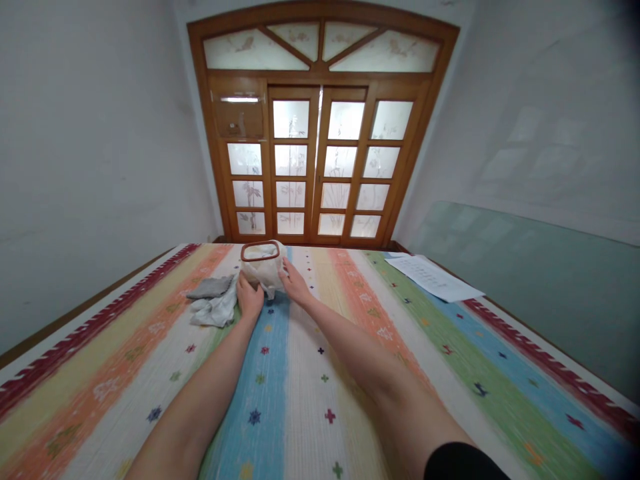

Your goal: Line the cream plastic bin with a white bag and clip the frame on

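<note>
A small bin with a brown rounded-rectangle rim (260, 251) and a white plastic bag (267, 272) around its sides stands at the far part of the bed-like surface. My left hand (251, 295) grips its near left side, low down. On the right side of the bin, my right hand (294, 281) has its fingers closed against the bag. A short end of the bag hangs between both hands. Just left of my left hand lie crumpled grey and pale cloths (214, 308), whose kind I cannot make out.
A striped, patterned cloth (320, 393) covers the broad surface. Printed paper sheets (433, 277) lie near its right edge. Wooden doors with frosted panes (320, 160) stand beyond the far edge. A pale green panel (525, 267) lines the right wall.
</note>
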Tool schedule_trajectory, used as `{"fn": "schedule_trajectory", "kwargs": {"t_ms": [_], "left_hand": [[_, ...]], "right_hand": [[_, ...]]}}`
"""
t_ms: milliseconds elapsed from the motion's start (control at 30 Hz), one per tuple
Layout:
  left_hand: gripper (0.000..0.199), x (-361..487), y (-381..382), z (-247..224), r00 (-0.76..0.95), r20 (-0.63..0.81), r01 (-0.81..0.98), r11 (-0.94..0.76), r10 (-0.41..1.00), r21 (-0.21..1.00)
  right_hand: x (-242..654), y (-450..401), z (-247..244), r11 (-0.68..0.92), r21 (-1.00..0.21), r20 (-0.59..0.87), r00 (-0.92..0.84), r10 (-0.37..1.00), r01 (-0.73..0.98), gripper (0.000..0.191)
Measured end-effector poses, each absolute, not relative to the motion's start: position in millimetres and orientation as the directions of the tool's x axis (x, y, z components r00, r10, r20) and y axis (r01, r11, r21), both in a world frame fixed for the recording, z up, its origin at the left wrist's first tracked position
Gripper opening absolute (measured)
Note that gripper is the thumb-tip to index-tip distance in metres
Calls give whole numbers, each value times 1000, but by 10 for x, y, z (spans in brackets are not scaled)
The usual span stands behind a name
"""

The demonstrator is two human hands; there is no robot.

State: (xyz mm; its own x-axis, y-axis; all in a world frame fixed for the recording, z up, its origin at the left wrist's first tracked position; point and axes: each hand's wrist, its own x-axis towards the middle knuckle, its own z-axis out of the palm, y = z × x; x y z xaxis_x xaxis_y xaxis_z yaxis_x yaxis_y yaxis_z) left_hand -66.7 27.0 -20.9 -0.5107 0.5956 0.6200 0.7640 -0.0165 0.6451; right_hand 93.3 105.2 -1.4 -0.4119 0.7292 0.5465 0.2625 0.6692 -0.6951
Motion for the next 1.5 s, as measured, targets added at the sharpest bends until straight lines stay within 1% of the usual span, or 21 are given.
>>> {"fn": "schedule_trajectory", "kwargs": {"t_ms": [67,133,167,233,300,333,367,400,433,467,533,567,667,733,800,900,1000,1100,1267,1400,1500], "left_hand": [[80,-621,212,-131,-501,689,792,-43,524,609],[77,-506,121,-40,-402,775,853,-110,488,511],[76,-422,68,1,-326,809,883,-149,489,446],[71,-212,-34,52,-116,824,919,-256,555,301],[62,9,-94,42,131,751,904,-389,647,178],[59,98,-98,14,241,682,880,-452,690,146],[59,160,-83,-27,320,611,855,-499,724,143],[59,187,-50,-78,359,554,841,-517,751,157],[60,175,-3,-132,339,530,846,-499,777,189],[60,128,54,-185,283,523,860,-454,804,232],[62,-39,171,-277,114,542,886,-333,832,324],[62,-134,218,-310,64,544,886,-299,837,356],[64,-329,268,-364,-26,546,901,-217,837,377],[62,-327,227,-380,-8,542,912,-217,841,349],[58,-239,160,-393,78,518,914,-268,852,303],[53,-74,82,-415,236,443,895,-371,865,246],[50,4,57,-423,310,370,889,-405,876,213],[51,-5,56,-416,315,316,902,-386,895,192],[62,-15,42,-419,289,208,924,-329,935,197],[65,7,31,-420,245,199,936,-285,949,206],[64,5,30,-422,253,191,936,-290,948,199]], "right_hand": [[1113,1001,-212,681,-658,550,-413,726,321,60],[1302,957,-356,678,-645,533,-428,730,353,51],[1392,937,-398,656,-656,519,-408,751,372,46],[1554,889,-427,605,-691,478,-378,793,395,38],[1701,819,-408,619,-670,459,-427,779,410,31],[1773,772,-389,640,-642,455,-463,761,422,27],[1845,719,-369,661,-612,451,-495,743,434,25],[1918,660,-349,677,-586,451,-515,729,445,24],[1990,601,-330,699,-556,447,-548,707,449,23],[2059,543,-311,723,-525,445,-579,683,450,22],[2171,448,-279,762,-469,427,-640,638,447,21],[2210,415,-264,776,-445,417,-663,621,447,20],[2253,372,-227,794,-397,403,-690,601,460,18],[2238,373,-216,793,-381,406,-684,606,475,18],[2215,380,-218,786,-365,407,-674,616,498,19],[2201,394,-235,773,-325,398,-663,634,544,24],[2217,419,-260,760,-282,377,-661,649,586,31],[2246,456,-301,748,-256,343,-666,662,612,41],[2266,512,-403,727,-260,250,-682,687,636,60],[2262,531,-443,718,-291,228,-683,694,633,63],[2269,526,-433,722,-291,226,-689,689,627,63]]}}
